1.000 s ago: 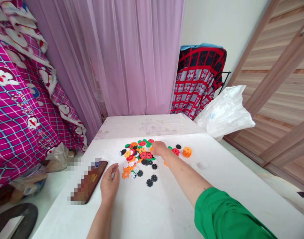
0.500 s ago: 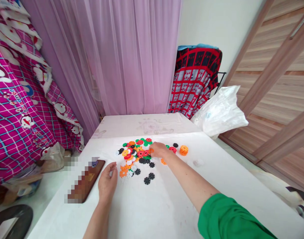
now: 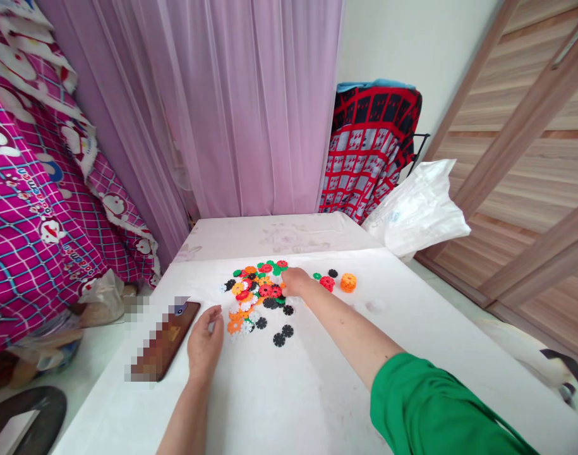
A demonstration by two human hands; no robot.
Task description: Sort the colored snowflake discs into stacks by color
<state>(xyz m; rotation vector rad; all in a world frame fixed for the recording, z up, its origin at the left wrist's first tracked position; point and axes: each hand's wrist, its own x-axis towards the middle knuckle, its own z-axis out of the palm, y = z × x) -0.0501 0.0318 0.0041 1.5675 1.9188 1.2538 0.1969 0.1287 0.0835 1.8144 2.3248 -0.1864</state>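
A heap of small notched plastic discs [image 3: 264, 291] in red, orange, yellow, green, white and black lies on the white-covered table. My right hand [image 3: 294, 282] reaches to the heap's right edge, fingers bent down among the discs. Its fingertips are mostly hidden, so what they pinch cannot be made out. To the left of the heap, my left hand [image 3: 207, 338] rests with loosely curved fingers, thumb apart, holding nothing. Several black discs [image 3: 279, 340] lie loose at the near side. Right of my right wrist are a red disc [image 3: 327, 283] and a stack of orange discs [image 3: 349, 282].
A brown phone [image 3: 177, 341], partly pixelated, lies left of my left hand. A white plastic bag [image 3: 419, 212] stands by the table's far right corner. Beyond the table hang a purple curtain [image 3: 251, 114] and a red patterned cloth [image 3: 364, 151]. A wooden wardrobe [image 3: 520, 189] stands right.
My right hand has shifted slightly left at the heap's edge, and its forearm now covers the orange disc seen below the wrist. My left hand stays nearly where it was.
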